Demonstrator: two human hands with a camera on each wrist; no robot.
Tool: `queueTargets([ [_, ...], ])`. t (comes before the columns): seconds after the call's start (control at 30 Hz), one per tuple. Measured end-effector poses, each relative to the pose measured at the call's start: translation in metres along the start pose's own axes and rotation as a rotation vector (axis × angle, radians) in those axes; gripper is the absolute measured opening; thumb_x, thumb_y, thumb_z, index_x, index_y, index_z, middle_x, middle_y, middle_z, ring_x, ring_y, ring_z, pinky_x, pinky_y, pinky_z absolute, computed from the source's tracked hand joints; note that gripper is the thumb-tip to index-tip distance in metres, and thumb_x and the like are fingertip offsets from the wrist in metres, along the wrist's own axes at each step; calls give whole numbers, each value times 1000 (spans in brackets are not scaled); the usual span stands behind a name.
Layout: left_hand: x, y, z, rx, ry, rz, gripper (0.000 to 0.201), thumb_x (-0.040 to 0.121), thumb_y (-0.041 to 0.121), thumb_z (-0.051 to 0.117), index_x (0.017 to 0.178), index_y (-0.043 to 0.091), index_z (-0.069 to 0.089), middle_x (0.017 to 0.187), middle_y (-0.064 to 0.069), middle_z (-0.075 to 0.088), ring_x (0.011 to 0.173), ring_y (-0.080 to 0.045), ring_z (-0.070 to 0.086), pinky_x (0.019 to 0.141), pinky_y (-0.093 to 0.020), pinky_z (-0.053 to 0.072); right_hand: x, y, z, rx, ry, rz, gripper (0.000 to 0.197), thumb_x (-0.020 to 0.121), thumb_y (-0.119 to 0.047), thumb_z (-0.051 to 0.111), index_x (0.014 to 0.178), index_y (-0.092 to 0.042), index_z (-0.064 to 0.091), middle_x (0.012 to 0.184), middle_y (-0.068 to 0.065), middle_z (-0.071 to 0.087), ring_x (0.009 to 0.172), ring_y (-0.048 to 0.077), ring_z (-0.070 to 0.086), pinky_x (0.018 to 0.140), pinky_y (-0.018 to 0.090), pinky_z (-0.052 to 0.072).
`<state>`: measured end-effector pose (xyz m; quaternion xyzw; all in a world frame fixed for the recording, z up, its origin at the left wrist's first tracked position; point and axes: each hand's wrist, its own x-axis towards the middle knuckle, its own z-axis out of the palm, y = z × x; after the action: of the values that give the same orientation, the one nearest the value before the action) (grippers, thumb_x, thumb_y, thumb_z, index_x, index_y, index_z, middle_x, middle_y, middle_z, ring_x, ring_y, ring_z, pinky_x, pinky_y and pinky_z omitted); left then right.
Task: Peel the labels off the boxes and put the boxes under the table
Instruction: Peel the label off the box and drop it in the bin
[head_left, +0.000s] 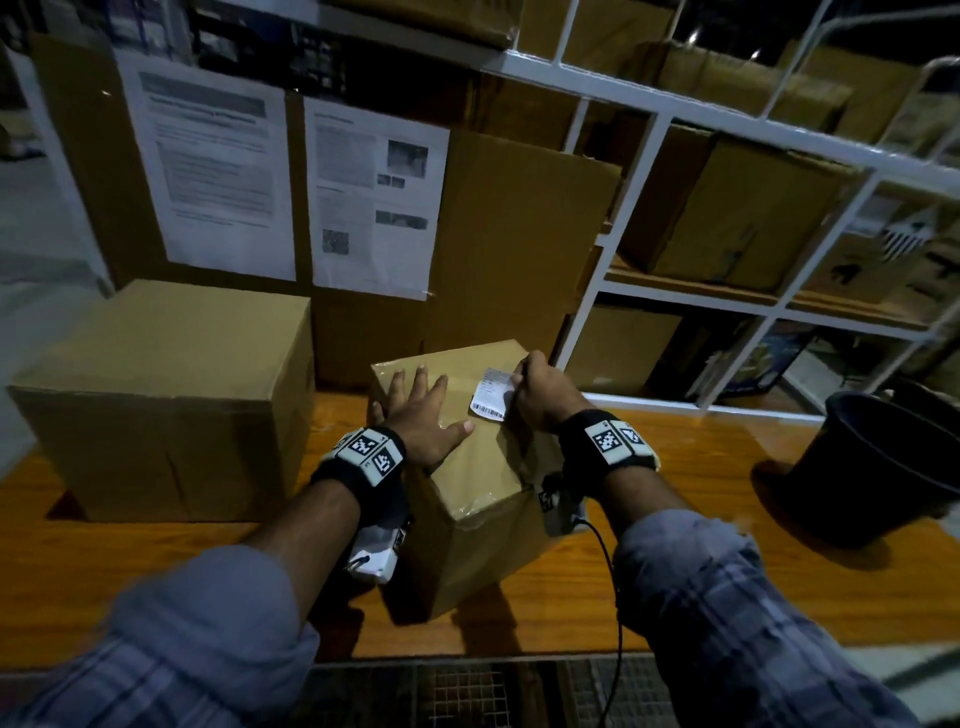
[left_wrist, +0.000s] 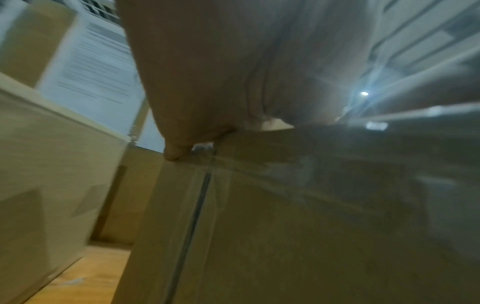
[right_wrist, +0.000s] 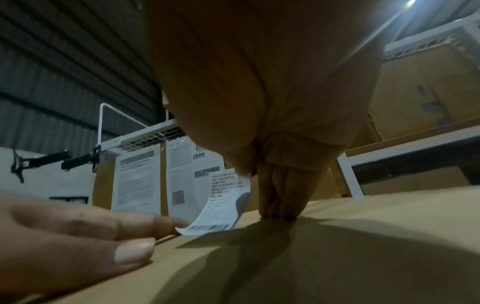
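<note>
Left hand flat, fingers spread, pressing the box mid-table. Right hand pinching the half-lifted label (barcode end stuck). Best peeled low and slow, to avoid tearing.

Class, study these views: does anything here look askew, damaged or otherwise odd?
The white label curls up off the small box, its upper end pinched by the right hand. That box also sits turned at an angle to the table edge. Nothing looks damaged.

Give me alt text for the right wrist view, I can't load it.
The right hand pinches the top edge of a white label and curls it up off the cardboard box, its barcode end still stuck down. The left hand lies flat on the box beside it; printed sheets hang behind.
</note>
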<state>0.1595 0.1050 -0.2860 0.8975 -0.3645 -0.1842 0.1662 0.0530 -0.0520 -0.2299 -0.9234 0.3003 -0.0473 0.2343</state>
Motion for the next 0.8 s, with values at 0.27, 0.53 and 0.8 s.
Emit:
queueTargets([
  [0.27, -1, 32, -54, -124, -45, 71, 84, 94, 23, 75, 163, 24, 25, 160, -10, 41, 141, -34, 46, 114, -53, 42, -34, 30, -10, 293, 319, 63, 12, 108, -27, 52, 98, -21, 52, 106, 7, 67, 96, 28, 67, 80, 47, 59],
  [0.53, 4, 138, -77, -456, 101, 449, 56, 98, 31, 69, 150, 32, 49, 158, 0, 45, 138, -26, 50, 111, -48, 46, -58, 125, -51, 199, 727, 295, 12, 102, -24, 63, 96, -13, 65, 100, 10, 71, 95, 30, 63, 75, 34, 45],
  [0.8, 65, 284, -28, -393, 16, 631, 49, 98, 38, 69, 145, 29, 55, 151, 0, 53, 135, -20, 52, 111, -49, 47, -53, 278, -139, 116, 884, 393, 10, 91, -15, 73, 99, -11, 77, 99, 13, 76, 98, 32, 70, 83, 32, 51],
])
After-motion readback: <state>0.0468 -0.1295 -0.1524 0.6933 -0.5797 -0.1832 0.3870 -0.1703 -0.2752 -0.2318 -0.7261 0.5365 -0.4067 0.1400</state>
